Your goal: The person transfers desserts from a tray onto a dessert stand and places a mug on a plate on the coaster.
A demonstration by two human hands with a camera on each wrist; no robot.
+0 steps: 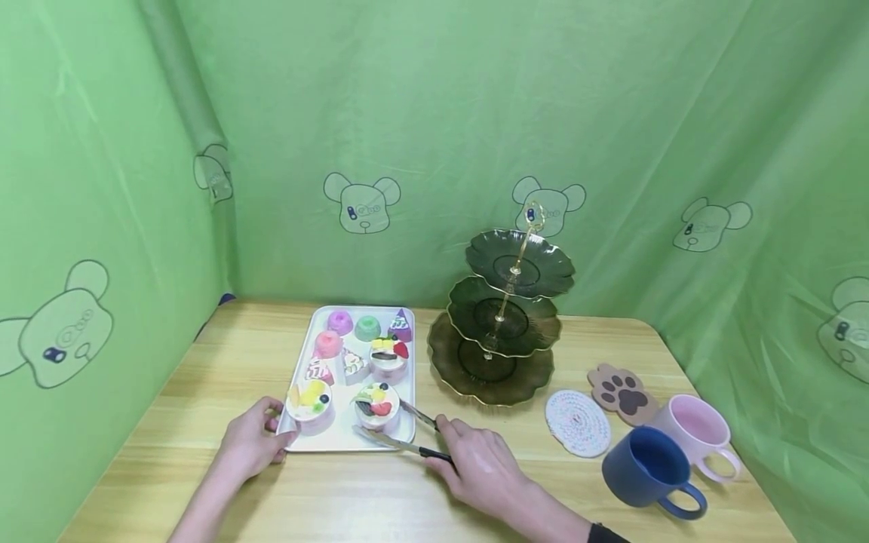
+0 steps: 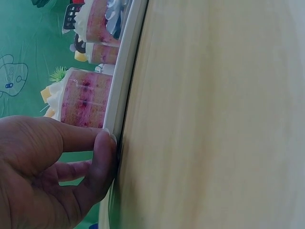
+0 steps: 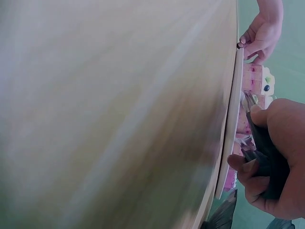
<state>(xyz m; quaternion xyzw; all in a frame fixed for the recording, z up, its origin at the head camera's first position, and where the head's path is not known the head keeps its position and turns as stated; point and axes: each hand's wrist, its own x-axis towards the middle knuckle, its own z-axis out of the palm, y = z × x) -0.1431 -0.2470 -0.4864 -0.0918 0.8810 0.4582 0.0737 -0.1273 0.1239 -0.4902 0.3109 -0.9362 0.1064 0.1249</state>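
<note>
At the near left corner of the white tray [image 1: 339, 441], my left hand [image 1: 253, 441] pinches the rim between thumb and fingers. My right hand [image 1: 480, 461] grips black-handled metal tongs [image 1: 392, 440]. Their two arms are spread apart, one at the near side and one at the right side of a fruit-topped cake cup [image 1: 377, 409] in the tray's near right part. Another cake cup [image 2: 86, 98], with pink layers in a clear wall, stands close by my left fingers. The right wrist view shows the dark tong handles [image 3: 268, 148] inside my curled right hand.
A third cake cup [image 1: 389, 362] and several small pastries, among them a green one [image 1: 368, 328], fill the tray's far part. Right of it rises a three-tiered dark stand [image 1: 492, 385]. Farther right lie a round coaster [image 1: 578, 424], a paw coaster [image 1: 621, 392], a blue mug [image 1: 634, 471] and a pink mug [image 1: 702, 434].
</note>
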